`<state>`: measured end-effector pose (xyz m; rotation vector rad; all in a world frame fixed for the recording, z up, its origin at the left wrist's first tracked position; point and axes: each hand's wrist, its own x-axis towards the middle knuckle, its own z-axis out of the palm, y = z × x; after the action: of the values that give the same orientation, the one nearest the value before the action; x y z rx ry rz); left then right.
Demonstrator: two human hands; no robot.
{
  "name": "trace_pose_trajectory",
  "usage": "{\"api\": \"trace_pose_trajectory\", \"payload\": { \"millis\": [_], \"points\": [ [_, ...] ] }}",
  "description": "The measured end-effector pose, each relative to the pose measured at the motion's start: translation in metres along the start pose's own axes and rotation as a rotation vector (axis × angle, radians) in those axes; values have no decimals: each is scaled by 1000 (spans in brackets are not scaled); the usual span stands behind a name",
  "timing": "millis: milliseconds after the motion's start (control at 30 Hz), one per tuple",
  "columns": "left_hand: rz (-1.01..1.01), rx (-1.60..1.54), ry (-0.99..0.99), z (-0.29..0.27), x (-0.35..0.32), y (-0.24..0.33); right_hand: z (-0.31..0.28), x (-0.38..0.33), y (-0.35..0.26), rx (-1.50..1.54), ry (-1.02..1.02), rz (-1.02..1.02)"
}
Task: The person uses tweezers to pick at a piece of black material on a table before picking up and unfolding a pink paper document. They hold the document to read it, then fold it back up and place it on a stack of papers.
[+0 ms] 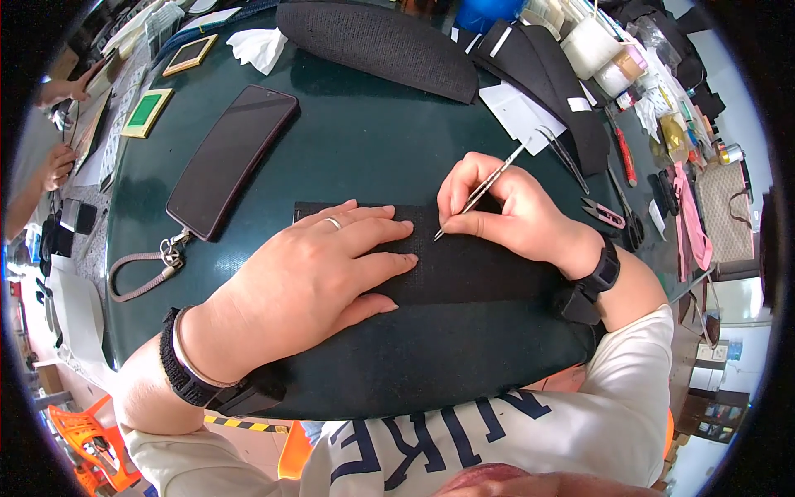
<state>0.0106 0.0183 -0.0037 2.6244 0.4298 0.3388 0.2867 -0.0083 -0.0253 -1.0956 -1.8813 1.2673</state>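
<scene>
One black fabric panel (464, 265), centre of dark green mat (373, 141). Left hand (319, 269): flat, fingers spread, pressing the panel. Right hand (505, 211): pinching one pair of tweezers (480, 192), tip on the panel. One phone (232, 159), upper left.

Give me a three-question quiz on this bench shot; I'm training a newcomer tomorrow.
1. True or false: the left hand lies flat on the black fabric panel.
2. What does the right hand hold? A) scissors B) metal tweezers C) a pen
3. Which dark flat device lies on the green mat, left of the panel?

Key: 1 true; 2 B; 3 the smartphone, with a wrist strap.
</scene>
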Motion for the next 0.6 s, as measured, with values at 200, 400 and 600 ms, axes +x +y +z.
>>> {"api": "trace_pose_trajectory", "payload": {
  "millis": [200,400,600],
  "points": [
    [2,1,1,0,1,2,0,-1,-4,-254,-3,-158],
    [5,-1,5,0,0,-1,2,1,1,3,-16,-56],
    [8,-6,5,0,0,1,-1,1,-5,-306,-24,-203]
  ]
}}
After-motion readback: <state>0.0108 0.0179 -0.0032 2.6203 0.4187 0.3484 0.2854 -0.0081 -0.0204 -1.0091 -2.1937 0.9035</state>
